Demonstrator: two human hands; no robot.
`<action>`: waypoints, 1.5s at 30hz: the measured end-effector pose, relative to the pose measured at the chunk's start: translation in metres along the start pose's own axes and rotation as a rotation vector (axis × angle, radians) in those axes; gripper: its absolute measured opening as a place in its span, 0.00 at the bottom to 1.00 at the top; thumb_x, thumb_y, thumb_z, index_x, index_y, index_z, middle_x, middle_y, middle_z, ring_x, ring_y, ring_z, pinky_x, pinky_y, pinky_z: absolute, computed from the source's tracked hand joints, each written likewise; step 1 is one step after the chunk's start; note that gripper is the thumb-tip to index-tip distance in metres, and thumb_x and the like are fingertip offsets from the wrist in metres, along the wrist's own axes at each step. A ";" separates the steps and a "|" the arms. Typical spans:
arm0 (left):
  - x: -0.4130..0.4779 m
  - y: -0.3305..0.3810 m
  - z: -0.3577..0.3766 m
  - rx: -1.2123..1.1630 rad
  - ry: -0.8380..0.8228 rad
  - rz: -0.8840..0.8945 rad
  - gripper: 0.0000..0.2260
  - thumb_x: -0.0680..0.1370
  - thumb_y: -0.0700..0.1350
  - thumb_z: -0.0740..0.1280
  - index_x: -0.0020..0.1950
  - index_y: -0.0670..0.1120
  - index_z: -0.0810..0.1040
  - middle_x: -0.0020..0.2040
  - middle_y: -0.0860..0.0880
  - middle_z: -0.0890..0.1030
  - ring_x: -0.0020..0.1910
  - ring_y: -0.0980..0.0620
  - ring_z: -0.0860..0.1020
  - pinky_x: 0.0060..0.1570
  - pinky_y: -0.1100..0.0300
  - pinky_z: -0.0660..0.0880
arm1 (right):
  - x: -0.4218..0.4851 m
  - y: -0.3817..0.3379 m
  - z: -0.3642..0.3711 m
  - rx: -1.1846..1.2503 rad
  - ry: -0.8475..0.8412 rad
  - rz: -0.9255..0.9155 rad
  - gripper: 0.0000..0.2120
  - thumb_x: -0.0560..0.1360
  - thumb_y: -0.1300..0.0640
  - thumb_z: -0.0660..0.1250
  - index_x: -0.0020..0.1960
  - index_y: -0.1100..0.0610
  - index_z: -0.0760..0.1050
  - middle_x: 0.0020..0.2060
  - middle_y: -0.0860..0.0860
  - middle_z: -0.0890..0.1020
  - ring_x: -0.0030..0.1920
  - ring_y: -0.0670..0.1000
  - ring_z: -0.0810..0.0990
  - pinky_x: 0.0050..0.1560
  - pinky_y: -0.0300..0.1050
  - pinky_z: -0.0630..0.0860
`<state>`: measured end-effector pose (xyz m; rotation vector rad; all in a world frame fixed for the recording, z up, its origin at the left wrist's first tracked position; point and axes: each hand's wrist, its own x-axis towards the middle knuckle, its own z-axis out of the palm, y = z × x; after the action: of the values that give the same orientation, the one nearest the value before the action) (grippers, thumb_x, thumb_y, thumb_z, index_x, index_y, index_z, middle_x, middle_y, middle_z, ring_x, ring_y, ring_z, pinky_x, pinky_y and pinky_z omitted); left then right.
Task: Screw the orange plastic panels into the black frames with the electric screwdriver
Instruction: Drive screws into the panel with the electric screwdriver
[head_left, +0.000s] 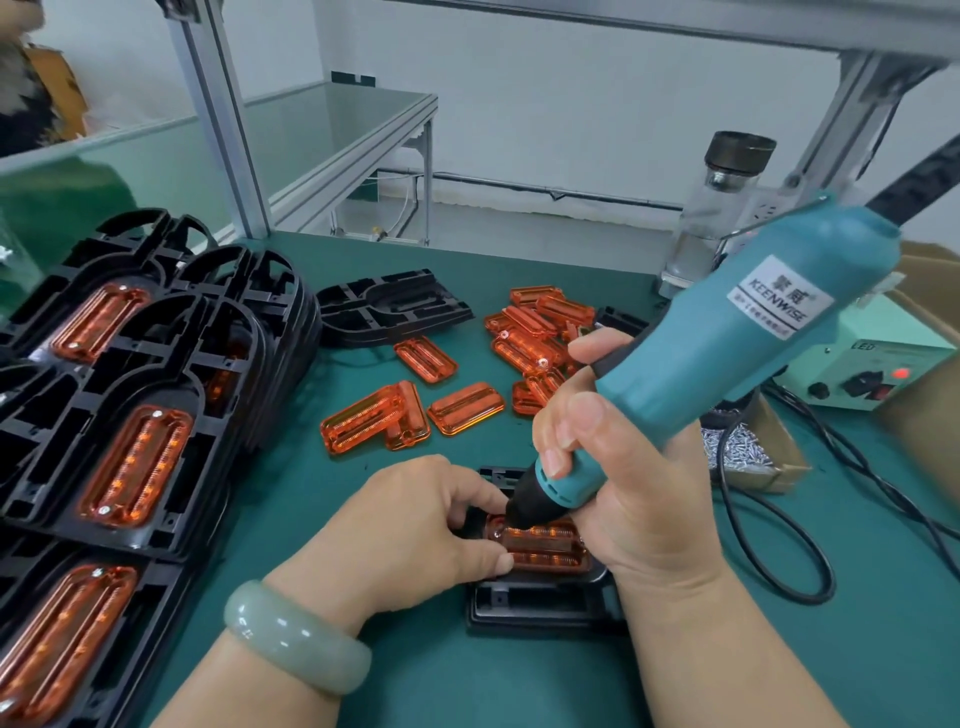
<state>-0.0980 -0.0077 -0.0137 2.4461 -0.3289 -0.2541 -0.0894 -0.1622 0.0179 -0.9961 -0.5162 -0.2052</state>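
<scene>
**Screwdriver brought down on the panel's left end**

At the far left, finished frames (130, 415) are stacked, an orange panel seated lengthwise in each; their rounded ends are turned away from the viewer. A pale green bangle (296, 639) is worn on the left wrist. The left hand (415, 530) is curled, and the left end of the panel (545, 545) is pinched between thumb and fingers. That panel is laid in a frame (540, 608) on the green mat (363, 675) at centre front; its long axis runs left to right across the view. Farther back an empty frame (395, 306) is seen, and loose panels (540, 332) are scattered beside it at varied angles. The right hand (613, 483) is clamped round the lower barrel of the teal screwdriver (727, 332); the tool is tilted, its long axis running from upper right down to lower left, and its black nose is pointed at the panel's left end, beside a screw there. Behind the right hand a box of screws (748, 452) is placed; a power unit (872, 374) with a red light is set at the right.
</scene>
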 end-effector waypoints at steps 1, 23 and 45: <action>0.000 0.000 0.000 -0.005 -0.001 0.001 0.17 0.65 0.60 0.74 0.53 0.67 0.78 0.38 0.58 0.71 0.38 0.61 0.71 0.42 0.63 0.71 | -0.001 -0.001 0.000 0.002 0.007 -0.006 0.10 0.67 0.61 0.66 0.49 0.54 0.76 0.25 0.49 0.72 0.24 0.48 0.70 0.32 0.41 0.70; 0.001 -0.001 -0.003 -0.090 -0.015 -0.056 0.16 0.65 0.60 0.74 0.50 0.70 0.76 0.40 0.58 0.73 0.40 0.61 0.73 0.42 0.64 0.70 | 0.002 -0.005 -0.002 0.049 0.044 -0.017 0.09 0.69 0.61 0.66 0.48 0.56 0.76 0.28 0.48 0.73 0.25 0.47 0.72 0.31 0.39 0.71; -0.001 0.007 -0.003 -0.008 -0.021 -0.095 0.16 0.65 0.62 0.73 0.52 0.69 0.76 0.41 0.60 0.73 0.42 0.62 0.72 0.47 0.60 0.73 | 0.001 -0.005 -0.006 0.033 0.013 -0.002 0.12 0.68 0.61 0.66 0.51 0.54 0.78 0.27 0.50 0.73 0.25 0.48 0.71 0.32 0.40 0.71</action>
<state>-0.0992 -0.0111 -0.0064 2.4561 -0.2203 -0.3213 -0.0887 -0.1702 0.0192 -0.9620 -0.5073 -0.2044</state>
